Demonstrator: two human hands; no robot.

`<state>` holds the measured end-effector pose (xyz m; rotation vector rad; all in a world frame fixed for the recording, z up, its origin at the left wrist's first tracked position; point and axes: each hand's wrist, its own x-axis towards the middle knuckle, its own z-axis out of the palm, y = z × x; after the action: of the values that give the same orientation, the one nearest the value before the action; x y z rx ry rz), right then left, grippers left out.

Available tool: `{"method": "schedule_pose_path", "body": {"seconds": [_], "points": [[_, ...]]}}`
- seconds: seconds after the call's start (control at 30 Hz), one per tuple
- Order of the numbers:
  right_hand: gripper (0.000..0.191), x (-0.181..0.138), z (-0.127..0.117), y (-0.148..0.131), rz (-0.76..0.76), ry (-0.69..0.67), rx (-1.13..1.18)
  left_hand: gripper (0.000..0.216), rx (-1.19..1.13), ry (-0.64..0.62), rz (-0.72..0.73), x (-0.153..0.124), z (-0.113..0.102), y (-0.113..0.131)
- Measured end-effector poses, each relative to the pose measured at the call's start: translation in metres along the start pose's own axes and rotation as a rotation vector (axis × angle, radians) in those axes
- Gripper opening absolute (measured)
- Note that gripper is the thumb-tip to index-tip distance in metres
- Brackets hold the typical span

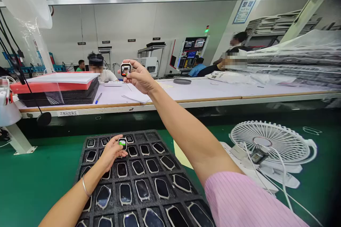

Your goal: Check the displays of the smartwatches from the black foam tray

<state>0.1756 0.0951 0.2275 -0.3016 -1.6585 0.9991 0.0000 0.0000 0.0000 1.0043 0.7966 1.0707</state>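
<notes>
Raised in front of me above the shelf's edge, my right hand (140, 78) pinches a lit watch case (126, 70) between thumb and fingers, its colourful screen facing me. Lower down, my left hand (111, 154) grips another watch case (122, 144) with a green and white lit screen, over the far left of a black foam tray (160, 136). Rows of strapless watch cases (125, 194) with dark screens lie in the tray's pockets. A few pockets along its far edge hold no watch. Some cases on the left are partly hidden by my left hand and forearm.
A white fan (262, 142) with cables lies at the right on the green bench (34, 188). Across the back runs a raised shelf (213, 94) with stacked black foam trays (61, 95), a blue pen (98, 98) and plastic-wrapped stacks (287, 64). Several people sit beyond.
</notes>
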Motion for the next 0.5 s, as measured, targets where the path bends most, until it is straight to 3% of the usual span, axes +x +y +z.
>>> {"method": "schedule_pose_path", "body": {"seconds": [0.2,0.3,0.5], "points": [[0.052,-0.04,-0.006,0.016,0.075,0.017,0.028,0.056,-0.016,0.014,0.049,-0.001,0.0,0.005],[0.056,-0.092,-0.003,0.047,0.239,0.063,0.111,0.051,-0.023,0.052,0.091,-0.001,0.001,0.008],[0.046,-0.2,0.014,0.106,0.638,0.162,0.303,0.042,0.01,0.09,0.083,0.0,0.003,0.009]]}}
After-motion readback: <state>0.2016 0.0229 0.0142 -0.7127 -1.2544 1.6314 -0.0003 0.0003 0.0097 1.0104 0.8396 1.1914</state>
